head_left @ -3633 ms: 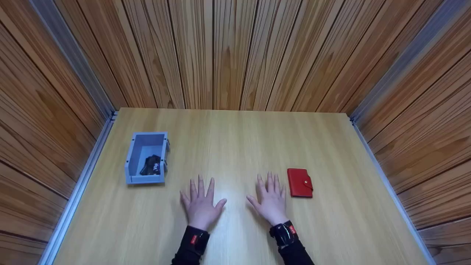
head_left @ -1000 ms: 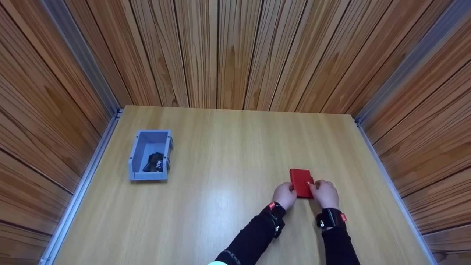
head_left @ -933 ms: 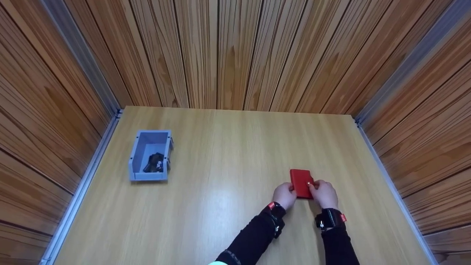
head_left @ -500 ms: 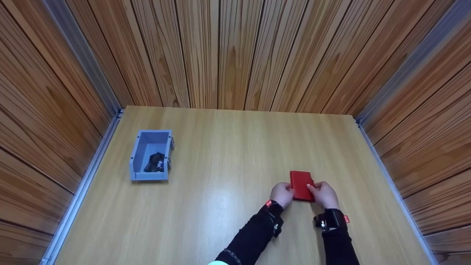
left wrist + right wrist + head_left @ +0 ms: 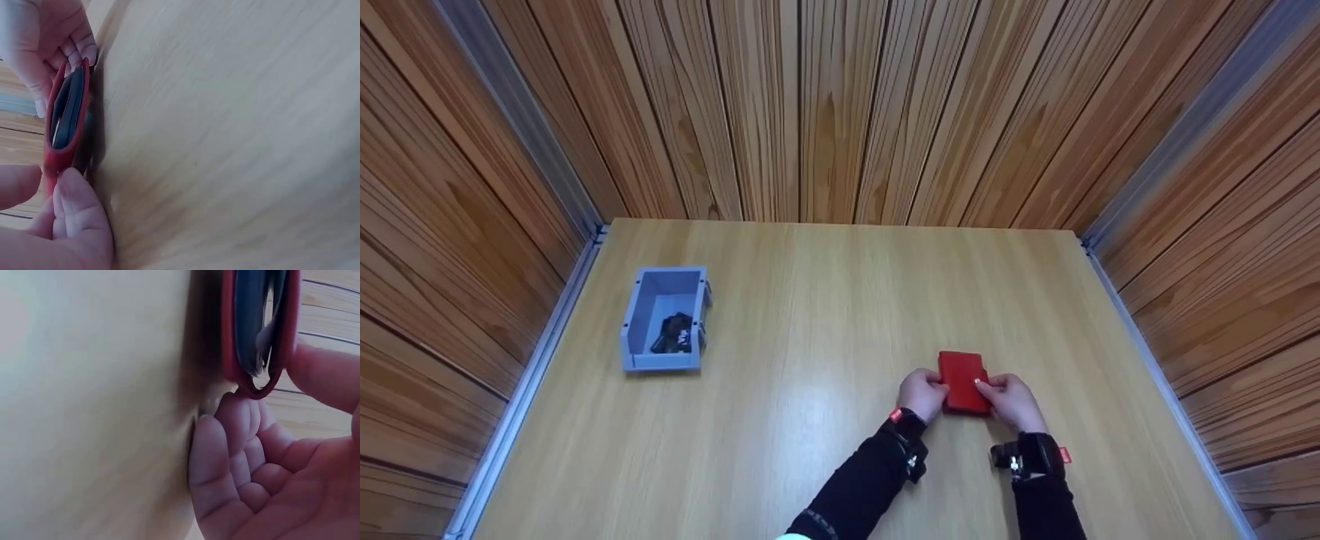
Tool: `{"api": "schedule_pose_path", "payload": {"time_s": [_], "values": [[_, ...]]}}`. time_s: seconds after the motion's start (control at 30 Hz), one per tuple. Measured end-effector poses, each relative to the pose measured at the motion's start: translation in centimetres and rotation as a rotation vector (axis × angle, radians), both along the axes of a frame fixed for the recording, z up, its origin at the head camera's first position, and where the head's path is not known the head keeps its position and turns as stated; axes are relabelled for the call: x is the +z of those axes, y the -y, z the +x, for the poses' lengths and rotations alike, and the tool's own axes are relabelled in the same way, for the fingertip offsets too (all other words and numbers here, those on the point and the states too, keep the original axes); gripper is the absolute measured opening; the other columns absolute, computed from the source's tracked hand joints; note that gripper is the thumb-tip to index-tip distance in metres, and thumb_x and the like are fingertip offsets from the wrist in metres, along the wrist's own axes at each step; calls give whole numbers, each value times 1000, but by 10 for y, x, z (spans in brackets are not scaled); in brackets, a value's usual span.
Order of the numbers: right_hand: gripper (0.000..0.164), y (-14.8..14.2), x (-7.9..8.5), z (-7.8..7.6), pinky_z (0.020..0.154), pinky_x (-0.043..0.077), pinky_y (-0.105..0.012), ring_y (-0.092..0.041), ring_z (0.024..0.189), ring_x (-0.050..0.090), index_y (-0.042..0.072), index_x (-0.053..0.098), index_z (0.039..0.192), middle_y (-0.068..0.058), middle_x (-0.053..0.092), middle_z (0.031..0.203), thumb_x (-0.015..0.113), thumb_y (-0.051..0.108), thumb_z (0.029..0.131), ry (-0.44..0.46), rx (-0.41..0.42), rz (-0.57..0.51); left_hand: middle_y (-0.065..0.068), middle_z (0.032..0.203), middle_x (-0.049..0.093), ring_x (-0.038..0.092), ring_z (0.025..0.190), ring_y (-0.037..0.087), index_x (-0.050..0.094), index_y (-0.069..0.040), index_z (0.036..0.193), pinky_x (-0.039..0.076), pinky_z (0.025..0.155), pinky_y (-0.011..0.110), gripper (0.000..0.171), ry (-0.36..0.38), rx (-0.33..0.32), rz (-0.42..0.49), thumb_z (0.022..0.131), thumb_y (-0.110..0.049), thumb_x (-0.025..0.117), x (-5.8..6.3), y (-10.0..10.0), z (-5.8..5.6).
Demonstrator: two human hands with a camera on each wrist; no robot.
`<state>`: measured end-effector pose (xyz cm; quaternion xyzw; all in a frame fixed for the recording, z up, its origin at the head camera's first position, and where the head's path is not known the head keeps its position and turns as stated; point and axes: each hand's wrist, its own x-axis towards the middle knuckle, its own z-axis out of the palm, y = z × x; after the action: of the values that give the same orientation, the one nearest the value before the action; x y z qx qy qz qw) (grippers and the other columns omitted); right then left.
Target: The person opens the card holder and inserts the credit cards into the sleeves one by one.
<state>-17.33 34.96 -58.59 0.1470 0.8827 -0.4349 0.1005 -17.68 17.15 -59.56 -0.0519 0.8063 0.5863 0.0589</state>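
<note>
A small red card wallet (image 5: 962, 381) is held between both hands, low over the right part of the table. My left hand (image 5: 922, 394) pinches its left edge. On the opposite edge my right hand (image 5: 1011, 397) grips it, the thumb on the top cover. The left wrist view shows the wallet (image 5: 55, 160) end-on, its covers a little apart and dark inner sleeves between them. In the right wrist view, the thumb presses one cover of the wallet (image 5: 289, 320), while curled fingers lie by its edge. The clasp is hard to make out.
A blue-grey plastic bin (image 5: 661, 363) stands at the left of the wooden table (image 5: 810, 300), holding black packets (image 5: 673, 334) with white lettering. Wood-panelled walls (image 5: 825, 112) enclose the back and sides.
Earlier both hands lay flat on the table, the wallet right of them; now both hold it. Over the last second, it has shifted slightly left and nearer the person.
</note>
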Motion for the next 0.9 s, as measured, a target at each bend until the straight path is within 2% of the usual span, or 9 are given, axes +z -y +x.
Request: {"api": "schedule_pose_path", "payload": {"time_s": [0.23,0.37,0.5,0.7,0.9], "values": [[36,21,-3,1,65,46,-26,-19,80,54,-9,51,110,-13,57,93,64,20,96,13,11,-60,0,79,66,59,72,10,70,-2,92,49,67,25,9,23,1,9,84,-6,74,-5,25,-3],[35,37,-4,-1,59,46,-25,-17,73,55,-11,51,110,-13,58,92,65,18,95,-17,32,-95,1,80,68,60,74,10,71,-1,94,50,68,26,12,16,1,10,84,-6,74,-8,45,-4],[31,52,-6,-4,57,46,-25,-15,70,55,-12,52,109,-13,59,90,66,12,94,-56,65,-107,2,79,68,61,74,11,73,1,95,50,68,27,14,-1,17,18,82,-5,74,-8,63,-5],[27,74,-9,-9,56,46,-26,-15,67,54,-11,53,108,-12,59,87,65,9,94,-77,91,-116,5,84,70,64,78,14,72,1,97,51,70,28,15,30,41,21,83,-5,74,-8,86,-7],[25,97,-11,-13,54,45,-25,-15,65,54,-10,55,107,-11,59,85,66,8,93,-102,109,-113,5,82,69,63,76,14,72,2,97,51,68,27,16,44,77,33,82,-4,74,-11,108,-10]]}}
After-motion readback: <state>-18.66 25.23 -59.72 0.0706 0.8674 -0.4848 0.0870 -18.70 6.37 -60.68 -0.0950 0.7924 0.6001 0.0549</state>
